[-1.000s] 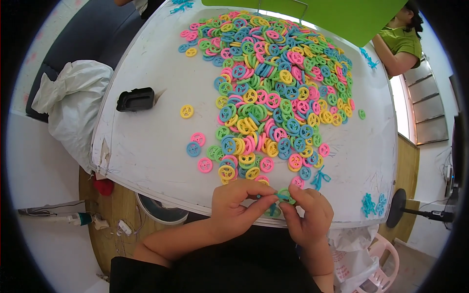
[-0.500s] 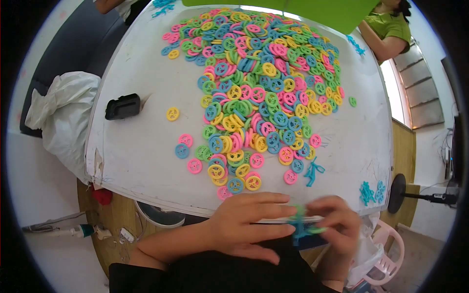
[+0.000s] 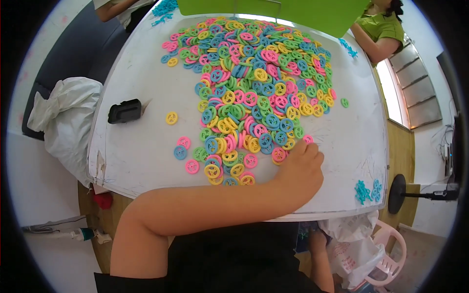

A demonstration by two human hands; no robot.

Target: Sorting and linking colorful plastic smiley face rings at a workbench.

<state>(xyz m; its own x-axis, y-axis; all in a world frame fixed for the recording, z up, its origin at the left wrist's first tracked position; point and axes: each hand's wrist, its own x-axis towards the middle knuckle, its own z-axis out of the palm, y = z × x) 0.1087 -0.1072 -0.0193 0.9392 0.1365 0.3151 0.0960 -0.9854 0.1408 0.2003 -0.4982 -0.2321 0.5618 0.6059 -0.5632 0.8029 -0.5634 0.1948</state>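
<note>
My left hand reaches across my body to the right, over the table near its front edge. Its fingers are curled down, and what they hold, if anything, is hidden beneath them. Just beyond the knuckles lies a pink wheel; a small pink and yellow pair of wheels sits beside the thumb side. Below the table edge is my right hand, next to a white plastic bag; its fingers are not visible. A large heap of pink, blue, green and yellow plastic wheels spreads over the middle of the table.
Turquoise plastic parts lie by the right edge, with blue wheels alongside. A black tray sits at left. A green panel stands at the far side, between two people's arms. A pink chair is at lower right.
My hands have parted. The left has swung forward and right over the table, covering where a turquoise part lay. The right has dropped below the table edge; the turquoise and green piece is out of sight.
</note>
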